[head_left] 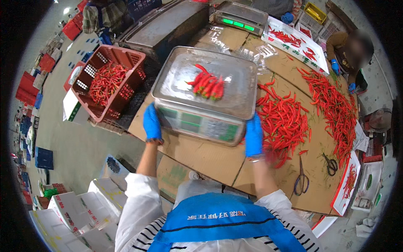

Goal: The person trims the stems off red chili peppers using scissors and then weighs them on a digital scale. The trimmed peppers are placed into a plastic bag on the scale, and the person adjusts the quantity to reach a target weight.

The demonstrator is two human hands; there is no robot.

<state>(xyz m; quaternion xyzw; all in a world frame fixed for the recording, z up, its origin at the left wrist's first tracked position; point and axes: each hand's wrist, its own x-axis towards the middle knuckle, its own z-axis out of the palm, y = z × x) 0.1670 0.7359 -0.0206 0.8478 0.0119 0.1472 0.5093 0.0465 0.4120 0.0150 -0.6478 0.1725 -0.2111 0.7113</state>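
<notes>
My hands, both in blue gloves, hold a digital weighing scale [189, 112] from its two sides. My left hand [152, 122] grips the front left corner, and my right hand [253, 137] is closed around the front right corner; the fingertips of both are partly hidden. The scale sits tilted in view on a cardboard-covered table [197, 153]. On its metal tray lies a small bunch of red chillies [205, 84] with green stem ends. A loose pile of red chillies [281, 119] spreads just beyond my right hand.
Scissors [301, 180] and a second pair of scissors [331, 164] lie at right. A reddish-brown crate [133, 59] of chillies stands left. Another chilli heap [331, 105] lines the right edge, near a person with blue gloves. Farther back are another scale [243, 14] and a white box [317, 63].
</notes>
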